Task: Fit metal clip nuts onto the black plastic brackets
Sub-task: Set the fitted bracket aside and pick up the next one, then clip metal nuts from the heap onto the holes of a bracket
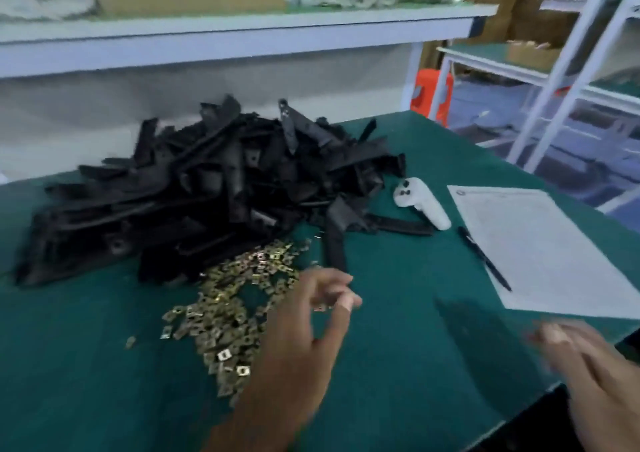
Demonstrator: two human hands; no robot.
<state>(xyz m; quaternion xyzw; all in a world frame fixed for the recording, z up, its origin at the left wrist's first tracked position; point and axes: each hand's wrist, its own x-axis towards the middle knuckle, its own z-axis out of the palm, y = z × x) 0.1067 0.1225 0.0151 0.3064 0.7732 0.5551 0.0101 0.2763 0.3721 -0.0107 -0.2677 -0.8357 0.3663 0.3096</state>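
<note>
Left hand [311,316] seems to pinch one clip nut from the clip nuts [235,299], right hand [595,365] blurred, grip unclear; next, a bracket from the black brackets [194,188].

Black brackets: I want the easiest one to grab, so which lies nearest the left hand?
The bracket lying apart at the pile's front right edge, its end pointing toward the left hand.

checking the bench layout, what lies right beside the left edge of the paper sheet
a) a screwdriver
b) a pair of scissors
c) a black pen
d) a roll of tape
c: a black pen lies along the left edge of the paper sheet on the green table, just right of the white controller.
</note>
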